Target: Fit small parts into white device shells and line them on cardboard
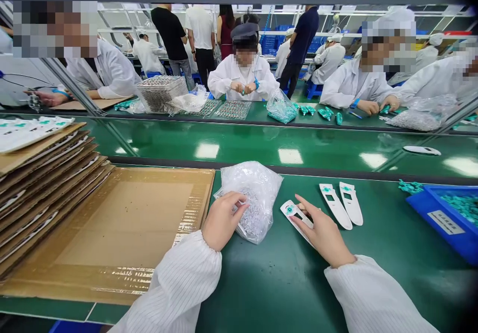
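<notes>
Green desk (pixel 261 283): flat cardboard sheet (pixel 123 233) left of the clear bag (pixel 257 193), blue bin (pixel 444 218) far right of the bag. Our left hand (pixel 222 221) sits against the bag's left side, fingers curled into the film. We cannot tell if that grip has a part pinched. Our right hand (pixel 323 233), just right of the bag, has a released grip, fingers flat, pinning 1 white casing (pixel 290 210) to the desk. 2 spare casings (pixel 341 204) lie further right of the bag. Our read: part-pick step, casing staged. The next move calls for a fine 2-finger pinch on 1 small part, with the casing held flat.
</notes>
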### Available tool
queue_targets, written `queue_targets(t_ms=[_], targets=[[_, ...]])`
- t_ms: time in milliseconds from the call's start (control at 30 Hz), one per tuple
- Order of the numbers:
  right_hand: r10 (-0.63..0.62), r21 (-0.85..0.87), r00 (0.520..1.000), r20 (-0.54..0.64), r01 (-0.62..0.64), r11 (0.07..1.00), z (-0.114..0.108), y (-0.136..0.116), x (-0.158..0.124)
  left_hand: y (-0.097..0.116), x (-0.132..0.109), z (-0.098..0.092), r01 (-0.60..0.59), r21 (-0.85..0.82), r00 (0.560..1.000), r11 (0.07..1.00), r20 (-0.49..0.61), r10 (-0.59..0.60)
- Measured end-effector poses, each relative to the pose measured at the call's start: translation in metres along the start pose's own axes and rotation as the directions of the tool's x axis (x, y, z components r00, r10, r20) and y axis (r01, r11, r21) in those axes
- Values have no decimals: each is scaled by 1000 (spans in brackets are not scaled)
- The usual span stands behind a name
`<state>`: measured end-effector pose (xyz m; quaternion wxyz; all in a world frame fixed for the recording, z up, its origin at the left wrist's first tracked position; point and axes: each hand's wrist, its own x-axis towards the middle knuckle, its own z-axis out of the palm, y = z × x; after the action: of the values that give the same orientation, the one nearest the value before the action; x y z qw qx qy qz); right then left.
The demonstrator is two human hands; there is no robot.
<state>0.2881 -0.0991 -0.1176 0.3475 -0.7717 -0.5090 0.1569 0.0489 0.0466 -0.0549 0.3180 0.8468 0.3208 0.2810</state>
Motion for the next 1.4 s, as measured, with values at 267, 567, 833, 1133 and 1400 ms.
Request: queue_targets(t_ms=[267,567,833,1133,1400], targets=[[26,216,1000,17,-29,976,-2,-11,-12,6,-8,0,104,-435,991,895,-26,-128],[201,572,980,17,-174,802,16,-50,-50,55,-39,-25,91,-861,991,501,29,-131],[187,782,961,203,-274,560,27,-109,-63,66,-53,-33,63,-800,993,596,-10,-118],[30,660,995,91,-83,746,39,-135,-62,47,-66,-26,-299,92,915,950,-253,313],[-131,468,991,-5,118,876,45,-137,-69,44,-72,-21,-305,314,897,899,-222,382]])
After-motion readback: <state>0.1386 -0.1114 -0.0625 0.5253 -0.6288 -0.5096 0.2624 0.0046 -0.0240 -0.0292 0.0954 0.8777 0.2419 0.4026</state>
